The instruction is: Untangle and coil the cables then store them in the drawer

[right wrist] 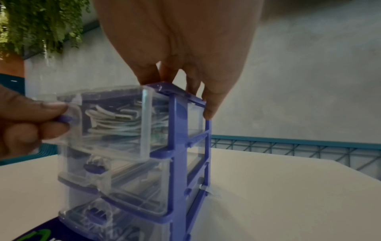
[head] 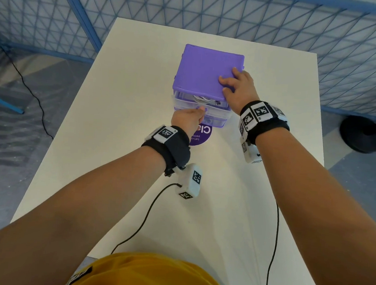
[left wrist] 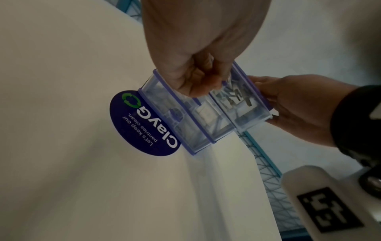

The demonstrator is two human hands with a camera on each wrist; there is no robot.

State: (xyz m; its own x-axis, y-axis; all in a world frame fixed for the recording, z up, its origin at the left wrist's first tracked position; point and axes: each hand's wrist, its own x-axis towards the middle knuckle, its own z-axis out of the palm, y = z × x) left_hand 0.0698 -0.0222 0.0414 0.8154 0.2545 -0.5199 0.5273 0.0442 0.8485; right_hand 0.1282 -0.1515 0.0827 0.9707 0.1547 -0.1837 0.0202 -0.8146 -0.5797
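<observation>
A purple drawer unit (head: pixel 205 70) with three clear drawers stands on the white table (head: pixel 130 93). Its top drawer (head: pixel 198 103) is pulled out a little and holds coiled white cables (head: pixel 202 98). My left hand (head: pixel 188 118) pinches the purple knob (head: pixel 201 109) of that drawer. My right hand (head: pixel 237 88) presses flat on the unit's lid near its right front corner. In the right wrist view the white cables (right wrist: pixel 115 120) show through the top drawer (right wrist: pixel 123 138), and the left hand's fingers (right wrist: pixel 26 120) pinch the knob (right wrist: pixel 65 119). The left wrist view shows the left hand (left wrist: pixel 198 81) against the unit (left wrist: pixel 206 124).
A round purple sticker (head: pixel 202 135) lies on the table just in front of the unit. Thin black leads (head: pixel 146 213) from the wrist cameras trail over the near table. A blue mesh fence (head: pixel 58 11) surrounds the table. The two lower drawers (right wrist: pixel 123 184) are closed.
</observation>
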